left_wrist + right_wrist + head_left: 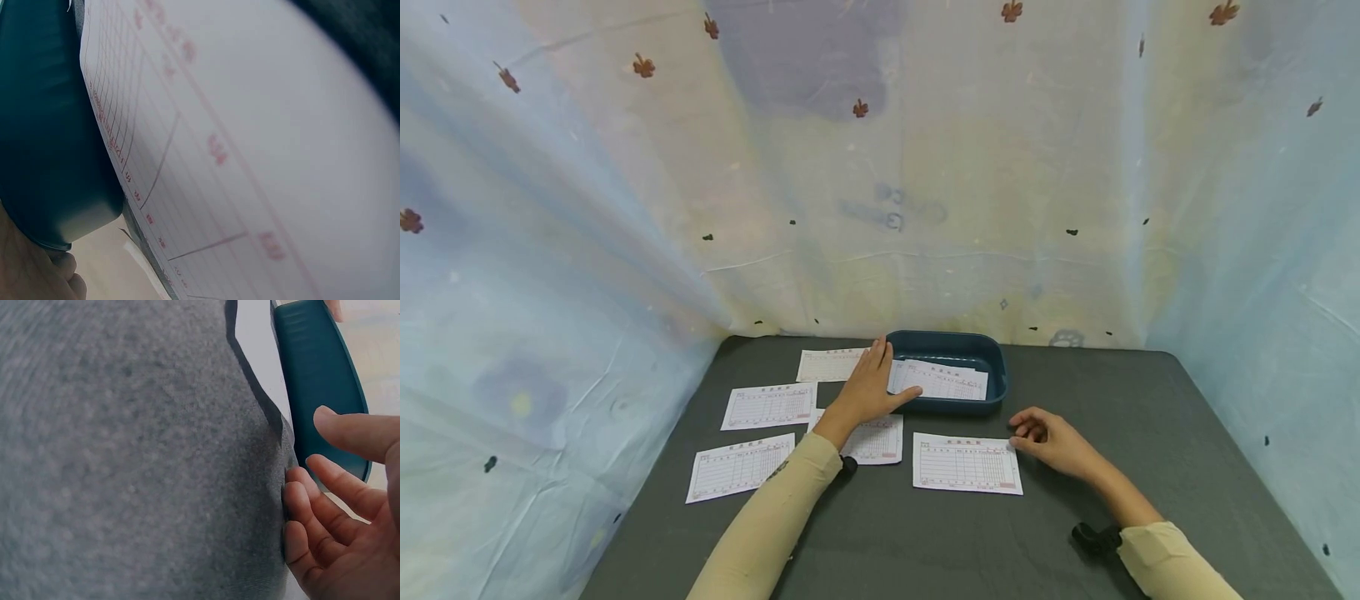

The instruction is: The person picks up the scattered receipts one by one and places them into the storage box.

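Observation:
A dark blue rectangular tray (955, 407) stands at the back of the table with several printed paper forms (947, 382) inside. My left hand (868, 390) rests at its left end, fingers extended and thumb reaching over the front rim. In the left wrist view, part of the left hand (28, 265) shows beside the tray's wall (50, 137); its contact there is partly hidden. A single form (967, 464) with a red and black grid lies before the tray. Beside that form's right edge is my right hand (1054, 442), fingers loosely bent, holding nothing; the right wrist view shows its thumb (356, 432) apart from the fingers.
More printed forms lie left of the tray: one at the back (827, 365), one at mid left (769, 406), one nearer the front (740, 468). Another form (877, 442) lies partly under the left forearm. A patterned curtain (925, 183) hangs behind the grey table (985, 550).

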`<state>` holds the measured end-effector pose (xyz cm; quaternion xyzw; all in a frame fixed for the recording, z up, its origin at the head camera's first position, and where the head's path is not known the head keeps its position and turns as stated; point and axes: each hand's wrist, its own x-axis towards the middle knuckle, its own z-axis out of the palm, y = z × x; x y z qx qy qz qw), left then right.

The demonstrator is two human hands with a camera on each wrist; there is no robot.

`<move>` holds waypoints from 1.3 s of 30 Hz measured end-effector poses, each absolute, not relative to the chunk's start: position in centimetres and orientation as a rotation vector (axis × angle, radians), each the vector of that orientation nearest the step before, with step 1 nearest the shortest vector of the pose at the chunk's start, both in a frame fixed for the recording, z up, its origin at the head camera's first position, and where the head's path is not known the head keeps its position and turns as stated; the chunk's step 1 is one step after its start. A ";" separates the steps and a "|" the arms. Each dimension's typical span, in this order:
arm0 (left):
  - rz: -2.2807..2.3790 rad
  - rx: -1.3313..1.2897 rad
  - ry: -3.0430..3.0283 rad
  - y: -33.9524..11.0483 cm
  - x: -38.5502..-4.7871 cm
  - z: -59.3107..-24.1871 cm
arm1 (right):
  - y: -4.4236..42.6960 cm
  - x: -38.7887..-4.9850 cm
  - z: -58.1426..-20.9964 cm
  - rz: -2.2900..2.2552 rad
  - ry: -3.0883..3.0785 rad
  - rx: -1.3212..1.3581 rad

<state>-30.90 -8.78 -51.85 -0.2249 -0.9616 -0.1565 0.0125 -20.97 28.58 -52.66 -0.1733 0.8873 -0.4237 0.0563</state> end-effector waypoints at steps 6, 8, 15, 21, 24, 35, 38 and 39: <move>-0.499 -0.700 -3.000 -8.8 -30.9 -51.7 | 28.4 -21.0 -52.9 -1.317 2.657 -0.539; -0.488 -0.700 -3.003 -8.8 -30.9 -51.8 | 28.4 -21.1 -53.0 -1.310 2.660 -0.550; -0.486 -0.707 -2.990 -8.7 -30.9 -52.0 | 28.3 -21.1 -53.2 -1.240 2.692 -0.564; -0.503 -0.705 -2.981 -8.7 -30.9 -51.8 | 28.0 -21.2 -53.3 -1.182 2.725 -0.560; -0.501 -0.705 -2.980 -8.8 -30.9 -51.8 | 27.9 -21.3 -53.3 -1.173 2.722 -0.547; -0.493 -0.702 -2.993 -8.7 -30.8 -51.7 | 27.3 -20.9 -53.0 -1.162 2.725 -0.559; -0.486 -0.704 -2.991 -8.7 -30.7 -51.6 | 27.4 -21.0 -53.0 -1.136 2.731 -0.567; -0.487 -0.704 -2.989 -8.7 -30.7 -51.6 | 27.4 -21.0 -53.0 -1.128 2.733 -0.568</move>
